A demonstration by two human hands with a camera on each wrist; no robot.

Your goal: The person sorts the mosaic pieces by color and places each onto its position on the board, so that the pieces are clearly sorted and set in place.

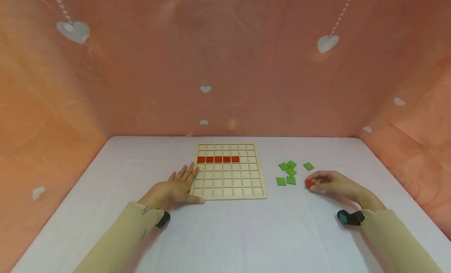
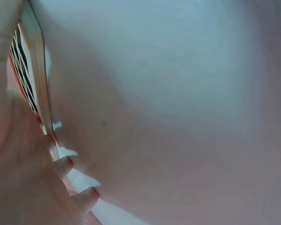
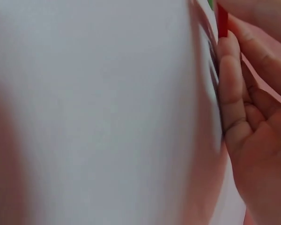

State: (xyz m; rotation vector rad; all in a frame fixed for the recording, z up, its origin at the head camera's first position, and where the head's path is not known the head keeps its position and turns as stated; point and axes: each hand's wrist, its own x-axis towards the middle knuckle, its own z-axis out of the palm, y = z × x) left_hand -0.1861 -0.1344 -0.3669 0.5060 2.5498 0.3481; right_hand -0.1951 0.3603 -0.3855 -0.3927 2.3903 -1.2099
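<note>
A wooden grid board (image 1: 230,198) lies flat on the table. In one of its upper rows sits a line of several red square tiles (image 1: 218,159), starting from the left side. My left hand (image 1: 179,188) rests against the board's left edge, fingers spread and straight, thumb along its front corner; in the left wrist view the board's rim (image 2: 40,70) runs beside the thumb. To the right, my right hand (image 1: 332,184) pinches a red tile (image 1: 309,184) between thumb and fingers, low over the table. The right wrist view shows that red tile (image 3: 222,21) edge-on.
Several loose green tiles (image 1: 291,172) lie between the board and my right hand, with a single green tile (image 1: 308,166) just beyond the right fingers. A white cloth (image 1: 239,237) covers the table. An orange-pink curtain (image 1: 229,69) with hearts encloses the back and sides.
</note>
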